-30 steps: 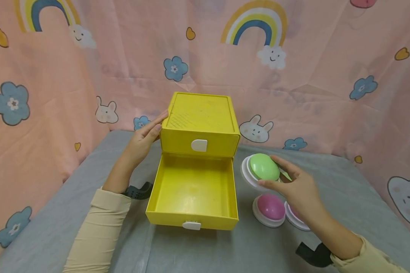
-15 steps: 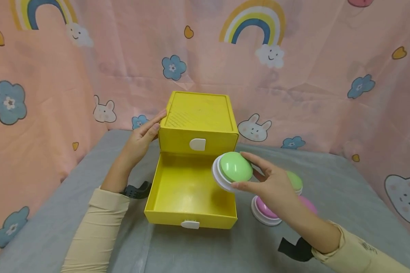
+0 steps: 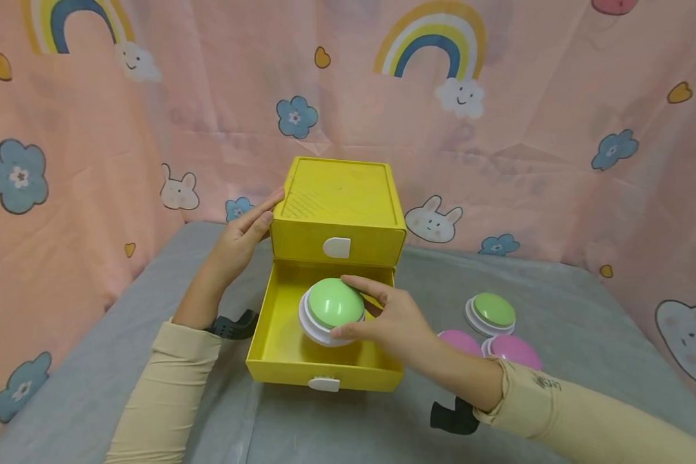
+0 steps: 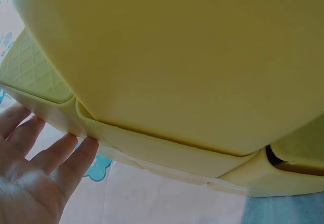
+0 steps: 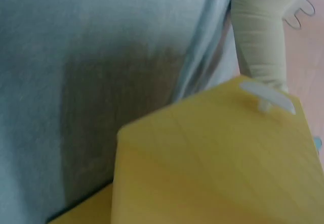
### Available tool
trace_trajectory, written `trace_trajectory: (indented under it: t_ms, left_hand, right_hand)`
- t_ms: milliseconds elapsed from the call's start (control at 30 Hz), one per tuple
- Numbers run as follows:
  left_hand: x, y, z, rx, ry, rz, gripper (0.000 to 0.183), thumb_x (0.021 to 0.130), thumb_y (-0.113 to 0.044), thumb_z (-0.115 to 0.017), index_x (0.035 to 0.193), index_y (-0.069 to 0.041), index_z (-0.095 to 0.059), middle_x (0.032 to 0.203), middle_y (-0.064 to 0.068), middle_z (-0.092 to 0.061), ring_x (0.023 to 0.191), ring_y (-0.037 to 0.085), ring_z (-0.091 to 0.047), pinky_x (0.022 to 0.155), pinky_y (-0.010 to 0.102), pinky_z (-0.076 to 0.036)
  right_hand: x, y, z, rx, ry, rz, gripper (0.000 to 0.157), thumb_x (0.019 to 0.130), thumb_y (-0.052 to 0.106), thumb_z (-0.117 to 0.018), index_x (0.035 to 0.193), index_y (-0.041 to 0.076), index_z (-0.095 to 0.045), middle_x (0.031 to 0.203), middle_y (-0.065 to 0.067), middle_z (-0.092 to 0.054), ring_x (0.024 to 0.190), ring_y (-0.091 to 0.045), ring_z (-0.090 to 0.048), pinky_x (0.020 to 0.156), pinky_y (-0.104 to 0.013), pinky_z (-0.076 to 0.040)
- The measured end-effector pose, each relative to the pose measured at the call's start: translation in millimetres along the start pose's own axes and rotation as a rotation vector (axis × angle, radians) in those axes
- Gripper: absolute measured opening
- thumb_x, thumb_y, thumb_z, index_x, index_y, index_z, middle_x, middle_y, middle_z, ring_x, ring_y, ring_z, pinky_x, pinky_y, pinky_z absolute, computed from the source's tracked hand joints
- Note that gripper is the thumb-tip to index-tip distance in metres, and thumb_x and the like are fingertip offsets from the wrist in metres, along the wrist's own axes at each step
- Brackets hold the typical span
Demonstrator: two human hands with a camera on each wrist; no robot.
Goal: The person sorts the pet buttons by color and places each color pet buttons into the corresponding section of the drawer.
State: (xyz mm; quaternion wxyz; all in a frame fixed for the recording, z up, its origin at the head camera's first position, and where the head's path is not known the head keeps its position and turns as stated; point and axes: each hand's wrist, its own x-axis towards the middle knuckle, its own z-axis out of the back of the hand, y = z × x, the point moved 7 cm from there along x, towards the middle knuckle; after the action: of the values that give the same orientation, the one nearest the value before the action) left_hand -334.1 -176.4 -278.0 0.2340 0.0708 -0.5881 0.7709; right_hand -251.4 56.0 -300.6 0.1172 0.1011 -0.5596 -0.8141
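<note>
A yellow two-drawer box (image 3: 342, 193) stands with its lower drawer (image 3: 325, 375) pulled out. Against the box's left side rests my left hand (image 3: 238, 240), fingers extended; in the left wrist view the fingertips (image 4: 90, 144) touch the yellow casing. My right hand (image 3: 391, 319) grips a push button with a green dome (image 3: 335, 301) and white base by its right side, thumb in front and fingers behind. The button is tilted, over the open drawer. The right wrist view shows the yellow box (image 5: 217, 138) close up, but neither the right hand nor the button.
On the grey tabletop (image 3: 562, 309) to the right lie another green button (image 3: 494, 310) and two pink-domed buttons, the right one (image 3: 516, 350) beside the left one (image 3: 459, 341), partly behind my right forearm. A pink patterned cloth (image 3: 348, 116) hangs behind.
My right hand has carried the green button leftward from beside the box to over the open drawer. The second green button has come into fuller view. My left hand stays on the box.
</note>
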Motion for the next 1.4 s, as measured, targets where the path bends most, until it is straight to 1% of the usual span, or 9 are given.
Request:
trace_trajectory:
  t_ms: [167, 300, 433, 500, 733, 833, 967, 1200, 1400]
  left_hand:
    - [-0.2, 0.0, -0.3, 0.002, -0.006, 0.003, 0.049, 0.109, -0.034, -0.035, 0.157, -0.022, -0.032, 0.167, -0.007, -0.020, 0.153, 0.016, -0.025, 0.120, 0.048, -0.035]
    - [0.0, 0.6, -0.3, 0.002, -0.007, 0.004, 0.049, 0.109, -0.034, -0.035, 0.157, -0.023, -0.033, 0.167, -0.009, -0.021, 0.153, 0.016, -0.025, 0.120, 0.048, -0.035]
    - [0.2, 1.6, -0.3, -0.008, -0.006, 0.004, 0.049, 0.109, -0.035, -0.035, 0.157, -0.023, -0.033, 0.166, -0.010, -0.021, 0.153, 0.015, -0.025, 0.120, 0.048, -0.035]
    - [0.2, 1.9, -0.3, -0.015, -0.006, 0.003, 0.049, 0.109, -0.035, -0.035, 0.157, -0.023, -0.033, 0.166, -0.011, -0.021, 0.152, 0.015, -0.025, 0.121, 0.047, -0.034]
    - [0.1, 0.5, -0.6, -0.022, -0.002, -0.013, 0.049, 0.109, -0.033, -0.034, 0.157, -0.021, -0.032, 0.167, -0.004, -0.019, 0.153, 0.016, -0.024, 0.121, 0.048, -0.033]
    - [0.2, 0.1, -0.6, -0.022, -0.002, -0.014, 0.049, 0.109, -0.033, -0.034, 0.157, -0.021, -0.032, 0.167, -0.005, -0.020, 0.153, 0.016, -0.025, 0.121, 0.048, -0.033]
    - [0.3, 0.0, -0.4, -0.017, -0.003, -0.013, 0.049, 0.109, -0.033, -0.034, 0.157, -0.021, -0.032, 0.166, -0.009, -0.021, 0.153, 0.016, -0.025, 0.121, 0.048, -0.033]
    - [0.2, 0.1, -0.2, -0.016, 0.000, -0.022, 0.049, 0.110, -0.033, -0.034, 0.157, -0.020, -0.032, 0.168, -0.002, -0.019, 0.153, 0.017, -0.025, 0.121, 0.049, -0.032]
    - [-0.1, -0.8, -0.2, -0.012, -0.001, -0.016, 0.049, 0.110, -0.033, -0.034, 0.157, -0.021, -0.032, 0.168, -0.003, -0.019, 0.152, 0.017, -0.026, 0.121, 0.049, -0.033]
  right_hand:
    - [6.1, -0.3, -21.2, -0.029, 0.043, 0.019, 0.070, 0.071, 0.007, -0.089, 0.136, 0.010, -0.062, 0.145, -0.007, -0.057, 0.137, -0.028, -0.051, 0.111, -0.040, -0.045]
    - [11.1, -1.2, -30.7, -0.035, 0.064, 0.007, 0.071, 0.071, 0.006, -0.089, 0.136, 0.008, -0.062, 0.145, -0.009, -0.056, 0.135, -0.030, -0.053, 0.109, -0.041, -0.047]
    - [16.7, -3.7, -35.5, -0.068, 0.074, -0.035, 0.071, 0.069, 0.010, -0.091, 0.135, 0.013, -0.064, 0.147, -0.005, -0.055, 0.135, -0.029, -0.053, 0.108, -0.041, -0.048]
    - [19.5, -4.2, -38.3, -0.101, 0.090, -0.033, 0.071, 0.069, 0.012, -0.091, 0.135, 0.013, -0.064, 0.147, -0.006, -0.055, 0.134, -0.028, -0.054, 0.109, -0.041, -0.048]
    - [27.5, -5.8, -46.5, -0.172, 0.134, -0.005, 0.070, 0.069, 0.012, -0.091, 0.133, 0.011, -0.065, 0.142, -0.007, -0.060, 0.129, -0.023, -0.057, 0.106, -0.039, -0.051]
    - [29.3, -6.0, -50.3, -0.194, 0.155, 0.013, 0.070, 0.069, 0.012, -0.091, 0.133, 0.010, -0.065, 0.141, -0.007, -0.060, 0.126, -0.022, -0.059, 0.105, -0.037, -0.052]
    - [30.0, -5.3, -54.6, -0.213, 0.182, 0.039, 0.071, 0.069, 0.012, -0.091, 0.135, 0.010, -0.063, 0.142, -0.007, -0.060, 0.127, -0.023, -0.058, 0.105, -0.036, -0.052]
    - [29.0, -2.9, -58.8, -0.261, 0.203, 0.089, 0.073, 0.069, 0.012, -0.091, 0.136, 0.009, -0.062, 0.140, -0.007, -0.062, 0.125, -0.023, -0.058, 0.105, -0.037, -0.052]
    - [28.6, -1.2, -60.9, -0.280, 0.211, 0.113, 0.075, 0.068, 0.012, -0.091, 0.136, 0.006, -0.061, 0.140, -0.009, -0.062, 0.125, -0.024, -0.058, 0.105, -0.037, -0.052]
